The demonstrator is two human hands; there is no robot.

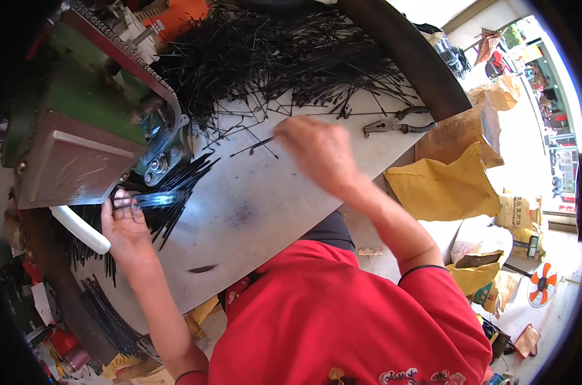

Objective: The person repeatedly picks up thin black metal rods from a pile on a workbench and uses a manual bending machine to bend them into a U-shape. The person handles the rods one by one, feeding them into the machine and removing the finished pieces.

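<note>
My left hand (pixel 129 228) is palm up beside the green machine (pixel 79 96), its fingers apart near the machine's lower edge. A motion-blurred shiny streak (pixel 156 199) runs from its fingertips over a bundle of thin black rods (pixel 185 186). My right hand (pixel 320 154), slightly blurred, is over the metal tabletop (pixel 239 212) with fingers pinched together. One thin black rod (pixel 252 147) with a small end piece reaches to those fingertips. Beyond it spreads a big tangled heap of black rods (pixel 259 51).
Pliers (pixel 400 124) lie by the table's right side, near a dark curved rim (pixel 413 58). A white tube (pixel 79 230) sticks out below the machine. More rods (pixel 105 314) lie at the lower left. Yellow sacks (pixel 445 186) and an orange-bladed fan (pixel 542 284) stand on the right.
</note>
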